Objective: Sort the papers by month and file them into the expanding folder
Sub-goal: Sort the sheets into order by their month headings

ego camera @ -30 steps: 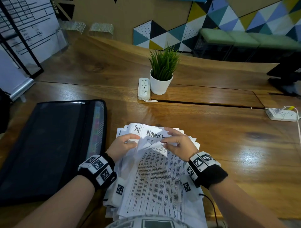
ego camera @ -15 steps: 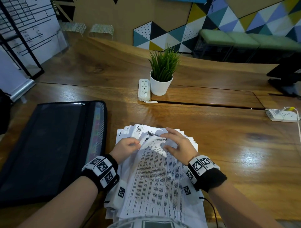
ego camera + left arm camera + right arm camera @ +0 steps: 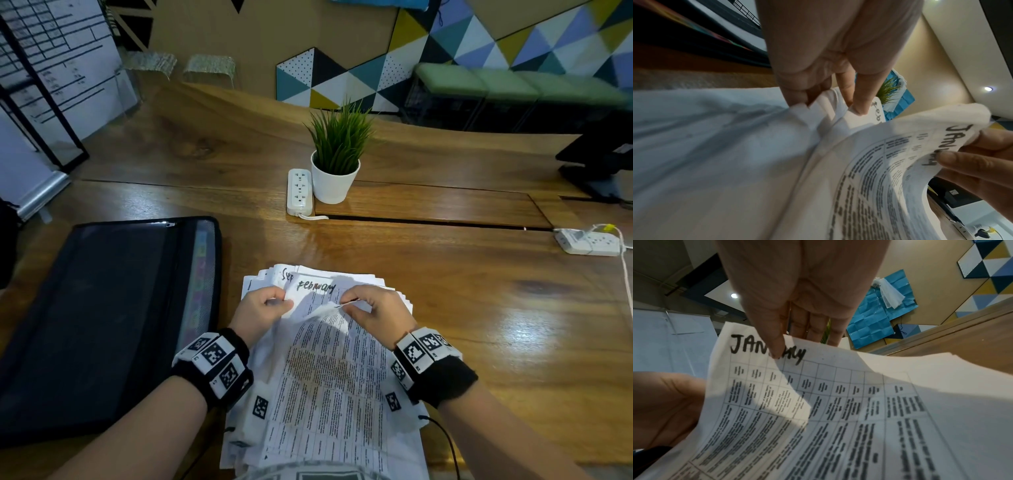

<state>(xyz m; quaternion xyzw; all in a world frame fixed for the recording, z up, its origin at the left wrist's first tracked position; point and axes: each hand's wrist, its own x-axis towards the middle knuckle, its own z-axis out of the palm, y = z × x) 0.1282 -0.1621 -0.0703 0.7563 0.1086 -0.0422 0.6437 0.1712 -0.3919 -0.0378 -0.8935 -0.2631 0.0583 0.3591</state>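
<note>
Sheet in grip: white printed table sheet headed "January" [image 3: 818, 402], top edge peeled up off the white paper stack [image 3: 260, 394].
Right hand [image 3: 373, 315]: thumb and fingers pinch that top edge.
Left hand [image 3: 260, 311]: fingers curled, pinching the stack's corners at 10 o'clock, seemingly the "February" sheet [image 3: 315, 287].
Long axis: 12 to 6.
Black mesh expanding folder [image 3: 102, 325]: at 9 o'clock, nearer the left hand.

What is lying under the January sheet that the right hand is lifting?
Under the lifted January sheet, pinched by the right hand, a sheet marked February shows. The papers below it are covered.
</note>
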